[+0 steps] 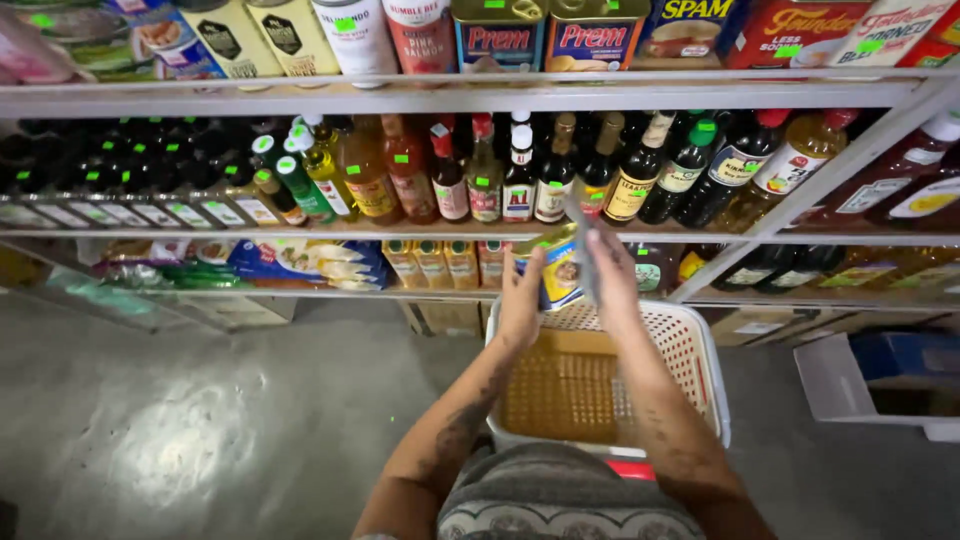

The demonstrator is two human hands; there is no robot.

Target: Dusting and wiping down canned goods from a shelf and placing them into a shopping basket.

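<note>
I stand in front of store shelves with both hands raised over a white plastic basket (pixel 700 355). My left hand (pixel 522 300) presses against the side of a yellow and blue can (pixel 560 268), holding it above the basket's far rim. My right hand (pixel 612 272) is on the can's other side and grips a thin grey flat item (pixel 580 235) that stands upright against the can. The basket's mesh bottom shows brown beneath.
A shelf of sauce and oil bottles (pixel 480 175) runs across the middle. Cans and tins (pixel 500 35) fill the top shelf (pixel 480 95). Packets (pixel 300 262) lie on the lower shelf. A cardboard box with blue inside (pixel 880 385) sits on the grey floor at right.
</note>
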